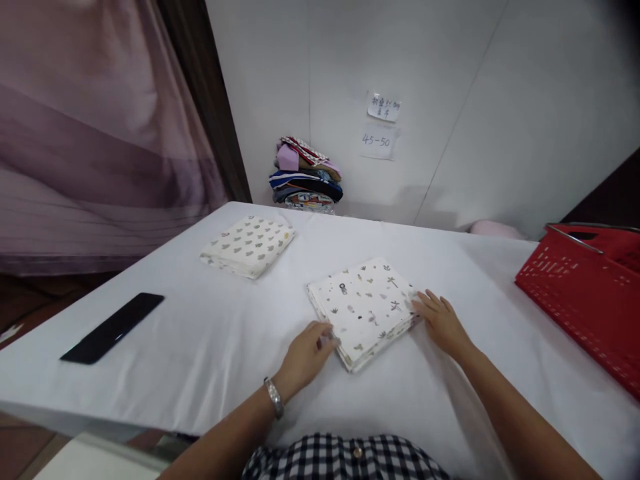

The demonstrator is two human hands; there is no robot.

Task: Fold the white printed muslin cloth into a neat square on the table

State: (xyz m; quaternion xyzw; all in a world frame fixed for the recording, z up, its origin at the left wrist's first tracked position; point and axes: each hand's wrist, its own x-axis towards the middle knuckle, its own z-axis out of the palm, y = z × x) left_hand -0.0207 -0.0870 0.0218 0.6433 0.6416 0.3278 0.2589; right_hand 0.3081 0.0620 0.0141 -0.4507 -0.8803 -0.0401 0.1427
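A folded white cloth [367, 303] with small printed plants and animals lies on the white-covered table, its layers showing along the near edges. At its left edge, my left hand [306, 357], with a silver bracelet at the wrist, has its thumb and fingers curled on the fabric. My right hand [443, 323] rests against the right corner with its fingers stretched out and apart. Farther back on the left lies a second folded cloth [250, 243], white with a grey-green leaf-like print; neither hand touches it.
A black flat slab [114, 328] lies at the table's left. The red perforated basket [585, 280] with a metal handle stands at the right edge. Behind the table are a stack of folded fabrics [306, 177] and a wall with paper notes [380, 141]. A pinkish curtain [100, 133] hangs at left.
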